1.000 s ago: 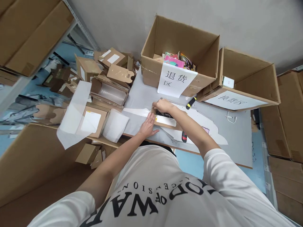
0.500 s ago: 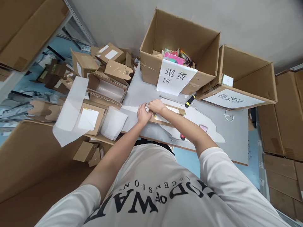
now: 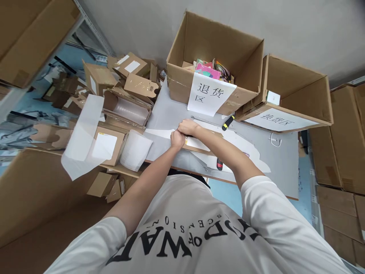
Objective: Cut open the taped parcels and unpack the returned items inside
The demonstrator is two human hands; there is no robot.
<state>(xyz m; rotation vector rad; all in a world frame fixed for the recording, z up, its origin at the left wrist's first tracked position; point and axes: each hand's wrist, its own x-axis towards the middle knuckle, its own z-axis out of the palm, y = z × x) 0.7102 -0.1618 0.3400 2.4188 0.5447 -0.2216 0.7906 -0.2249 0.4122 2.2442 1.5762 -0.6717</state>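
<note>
A flat brown cardboard parcel (image 3: 201,145) with a white label lies on the grey table (image 3: 285,167) in front of me. My left hand (image 3: 177,139) is closed at the parcel's left end. My right hand (image 3: 186,126) is closed on the same end, just behind the left hand, the two touching. My right forearm crosses over the parcel and hides much of it. What the fingers pinch is too small to make out.
An open carton (image 3: 216,49) with a paper sign and colourful items stands behind the parcel; a second open carton (image 3: 296,95) is to its right. A yellow-black tool (image 3: 228,122), a red-black tool (image 3: 219,164) and white sheets (image 3: 245,146) lie nearby. Small boxes (image 3: 125,95) pile at left.
My left hand lifted off the table beside the parcel and closed on the parcel's left end next to my right hand. The view shifted slightly.
</note>
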